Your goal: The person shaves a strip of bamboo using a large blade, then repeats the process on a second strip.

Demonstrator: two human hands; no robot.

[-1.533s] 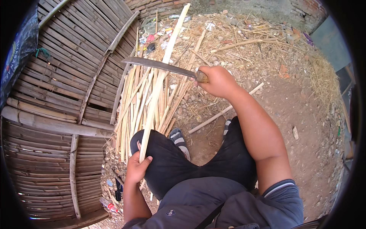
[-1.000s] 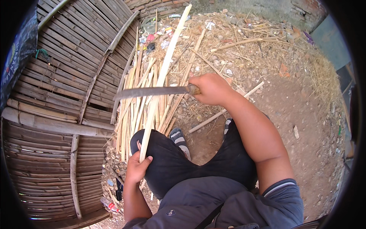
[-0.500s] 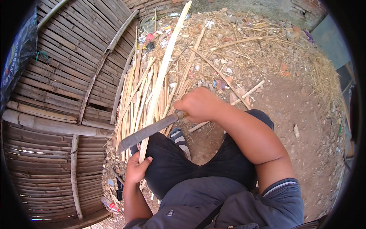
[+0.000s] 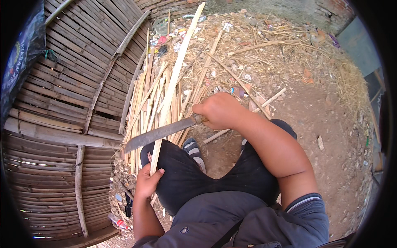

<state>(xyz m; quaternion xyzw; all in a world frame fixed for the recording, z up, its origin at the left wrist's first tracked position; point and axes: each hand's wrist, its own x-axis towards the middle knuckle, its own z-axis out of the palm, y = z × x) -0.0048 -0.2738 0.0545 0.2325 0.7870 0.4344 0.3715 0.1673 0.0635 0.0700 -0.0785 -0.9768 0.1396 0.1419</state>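
Observation:
My left hand is closed around the near end of a long, pale bamboo strip, beside my left knee. The strip slants away from me toward the far wall. My right hand grips the handle of a machete. Its broad, dark blade points left and lies across the strip a little beyond my left hand. Whether the edge bites into the bamboo I cannot tell.
A slatted bamboo wall rises close on my left. Beside it lies a pile of split bamboo strips. Straw and litter cover the ground ahead, before a brick wall. A plastic bottle lies at lower left.
The machete has shifted slightly along the strip toward my left hand, its blade tip moving a little left. The strip's far end has dipped slightly left.

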